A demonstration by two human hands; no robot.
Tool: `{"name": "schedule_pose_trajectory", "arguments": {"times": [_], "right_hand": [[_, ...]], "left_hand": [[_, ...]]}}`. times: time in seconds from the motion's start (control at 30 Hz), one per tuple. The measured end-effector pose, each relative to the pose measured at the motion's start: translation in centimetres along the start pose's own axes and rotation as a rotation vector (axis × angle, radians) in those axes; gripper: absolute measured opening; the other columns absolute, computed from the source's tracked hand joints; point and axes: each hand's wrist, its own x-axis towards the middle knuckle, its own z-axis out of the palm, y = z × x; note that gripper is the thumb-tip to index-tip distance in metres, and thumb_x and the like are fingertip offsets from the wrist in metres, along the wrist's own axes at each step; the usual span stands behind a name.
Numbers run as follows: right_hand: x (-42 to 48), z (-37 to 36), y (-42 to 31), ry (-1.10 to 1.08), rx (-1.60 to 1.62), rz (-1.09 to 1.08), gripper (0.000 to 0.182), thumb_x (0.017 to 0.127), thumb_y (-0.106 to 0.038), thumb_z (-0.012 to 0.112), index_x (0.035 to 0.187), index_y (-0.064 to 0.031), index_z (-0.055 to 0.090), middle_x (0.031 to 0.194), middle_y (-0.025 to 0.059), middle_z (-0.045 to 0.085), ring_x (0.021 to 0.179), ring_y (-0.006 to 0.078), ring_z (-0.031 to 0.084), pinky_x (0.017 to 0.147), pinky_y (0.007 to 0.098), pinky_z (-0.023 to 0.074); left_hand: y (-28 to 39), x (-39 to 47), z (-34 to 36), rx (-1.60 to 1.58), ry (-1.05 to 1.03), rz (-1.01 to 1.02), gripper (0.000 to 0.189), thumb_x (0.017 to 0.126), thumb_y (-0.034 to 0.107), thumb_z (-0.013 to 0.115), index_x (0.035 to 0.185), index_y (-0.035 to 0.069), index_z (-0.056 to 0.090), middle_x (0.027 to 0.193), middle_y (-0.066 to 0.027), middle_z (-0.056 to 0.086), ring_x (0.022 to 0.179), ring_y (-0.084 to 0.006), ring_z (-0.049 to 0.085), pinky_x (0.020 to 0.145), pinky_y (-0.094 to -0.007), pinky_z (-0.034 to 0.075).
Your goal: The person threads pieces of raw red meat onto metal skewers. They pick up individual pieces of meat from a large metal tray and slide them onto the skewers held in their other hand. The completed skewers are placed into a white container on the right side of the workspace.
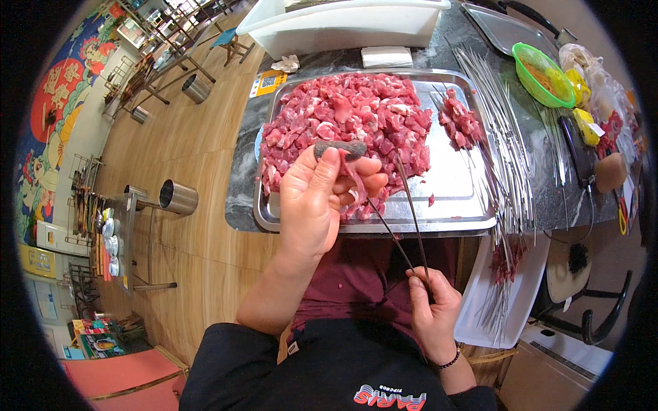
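Note:
My left hand [313,200] pinches a strip of raw meat [355,182] over the near part of the meat heap. A dark grey finger cover [339,149] appears to wrap its index finger. Low in front of my body, my right hand [432,303] grips two thin metal skewers [415,216] that spread apart upward. One skewer's tip reaches the hanging strip; the other points over the heap. The heap of cut raw meat [339,108] fills the left and middle of a steel tray [452,225]. Several loaded meat skewers [459,120] lie at the tray's right side.
Bare metal skewers [506,149] lie along the tray's right edge. Beyond are a green plastic basket [545,77] and a phone [573,149]. A white bin [344,25] stands behind the tray. Lower right, a white tub [478,308] holds more loaded skewers [506,267].

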Motion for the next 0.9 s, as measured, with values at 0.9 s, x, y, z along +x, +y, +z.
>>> {"name": "schedule_pose_trajectory", "arguments": {"times": [0.9], "right_hand": [[1.3, 3.5, 0.3, -0.03, 0.101, -0.303, 0.021, 0.082, 0.003, 0.065, 0.102, 0.0001, 0.064, 0.084, 0.0165, 0.067, 0.069, 0.0283, 0.068, 0.06, 0.0325, 0.0534]], "left_hand": [[-0.5, -3.5, 0.9, 0.03, 0.067, 0.011, 0.04, 0.104, 0.036, 0.036, 0.098, 0.001, 0.056, 0.074, -0.0108, 0.063, 0.064, -0.0207, 0.064, 0.074, -0.0408, 0.058]]}}
